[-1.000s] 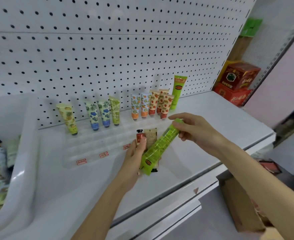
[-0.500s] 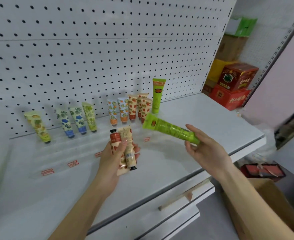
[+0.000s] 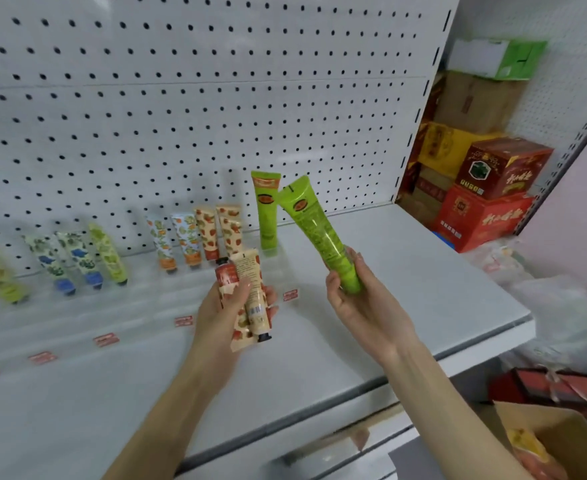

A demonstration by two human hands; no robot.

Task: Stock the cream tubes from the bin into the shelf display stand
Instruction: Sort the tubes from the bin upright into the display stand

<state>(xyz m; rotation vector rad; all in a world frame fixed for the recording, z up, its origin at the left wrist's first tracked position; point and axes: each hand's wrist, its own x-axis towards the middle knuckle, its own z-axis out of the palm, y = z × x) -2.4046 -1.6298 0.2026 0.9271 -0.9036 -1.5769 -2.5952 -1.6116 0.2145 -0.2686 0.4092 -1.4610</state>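
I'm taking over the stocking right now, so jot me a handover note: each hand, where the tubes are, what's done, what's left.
Left hand grips two small tubes. Right hand holds a green tube by its cap end, tilted, near the standing green tube.
Done: a row of tubes stands at the back of the stand.
Left: seat the green tube, then the two small ones; bin out of view.
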